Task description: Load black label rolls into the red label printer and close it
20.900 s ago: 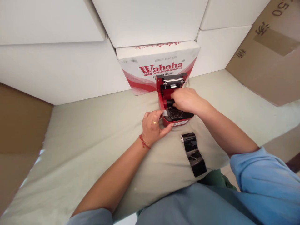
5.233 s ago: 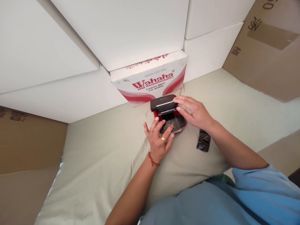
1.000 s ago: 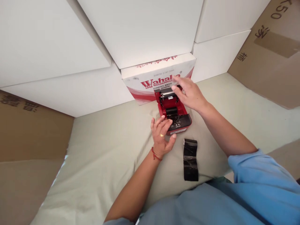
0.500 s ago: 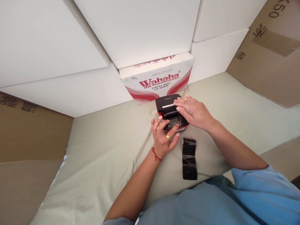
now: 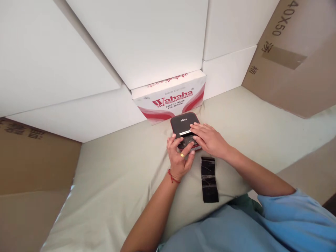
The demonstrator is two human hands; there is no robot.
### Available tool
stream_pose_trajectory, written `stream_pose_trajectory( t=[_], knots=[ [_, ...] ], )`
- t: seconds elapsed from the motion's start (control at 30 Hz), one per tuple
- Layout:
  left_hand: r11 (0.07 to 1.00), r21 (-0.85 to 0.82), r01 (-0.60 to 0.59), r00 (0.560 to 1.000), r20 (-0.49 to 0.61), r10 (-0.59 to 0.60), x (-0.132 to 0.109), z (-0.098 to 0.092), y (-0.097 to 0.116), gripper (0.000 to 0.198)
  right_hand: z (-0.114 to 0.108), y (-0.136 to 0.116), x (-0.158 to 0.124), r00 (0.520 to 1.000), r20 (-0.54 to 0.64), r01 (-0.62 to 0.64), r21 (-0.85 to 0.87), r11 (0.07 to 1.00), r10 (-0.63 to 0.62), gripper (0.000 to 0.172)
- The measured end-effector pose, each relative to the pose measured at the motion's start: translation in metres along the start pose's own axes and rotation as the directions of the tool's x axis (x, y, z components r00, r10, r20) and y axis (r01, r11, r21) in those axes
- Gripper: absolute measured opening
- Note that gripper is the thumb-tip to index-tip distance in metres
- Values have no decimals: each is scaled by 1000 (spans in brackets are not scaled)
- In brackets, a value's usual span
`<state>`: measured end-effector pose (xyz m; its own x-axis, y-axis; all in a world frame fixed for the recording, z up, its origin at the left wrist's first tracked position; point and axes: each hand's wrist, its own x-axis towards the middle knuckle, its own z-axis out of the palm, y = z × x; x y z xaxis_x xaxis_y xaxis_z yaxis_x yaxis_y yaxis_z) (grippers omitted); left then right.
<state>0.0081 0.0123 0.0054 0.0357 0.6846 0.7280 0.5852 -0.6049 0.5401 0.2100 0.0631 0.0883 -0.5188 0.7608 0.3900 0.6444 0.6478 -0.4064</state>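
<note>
A small black and red device that looks like a label printer (image 5: 182, 122) sits on the cloth, its black lid lowered over most of it. Clear film (image 5: 187, 140) shows in the opening along its front. My left hand (image 5: 179, 156) reaches in from the front with fingers spread, its fingertips at the film and the front left edge. Across the right side of the lid lies my right hand (image 5: 210, 140), open, fingers stretched out and covering part of the lid. A black ribbon strip (image 5: 209, 182) with a small roll at its far end lies nearer my body.
Behind the device stands a white and red Wahaha water carton (image 5: 170, 101). White boxes (image 5: 147, 42) form a wall at the back. Brown cardboard boxes stand at left (image 5: 39, 157) and right (image 5: 294, 77). Pale green cloth (image 5: 110, 182) covers the surface.
The device's lid has come down, hiding the roller that showed inside before. My right hand has moved down with it; my left hand stays at the front. The view has shifted slightly.
</note>
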Motion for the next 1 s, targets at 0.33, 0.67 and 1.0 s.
stream_pose_trajectory(
  t=[0.33, 0.67, 1.0],
  knots=[
    [834, -406, 373, 884, -116, -452, 14, 3, -6, 43, 2, -12, -41, 986, -146, 91, 83, 992, -78, 27],
    [261, -800, 540, 688, 241, -685, 23, 10, -23, 66, 0, -9, -36, 970, -228, 135, 214, 967, -85, 22],
    [165, -816, 554, 638, 288, -714, 32, 0, -18, 86, 3, -5, -35, 952, -281, 190, 226, 955, -123, 21]
  ],
)
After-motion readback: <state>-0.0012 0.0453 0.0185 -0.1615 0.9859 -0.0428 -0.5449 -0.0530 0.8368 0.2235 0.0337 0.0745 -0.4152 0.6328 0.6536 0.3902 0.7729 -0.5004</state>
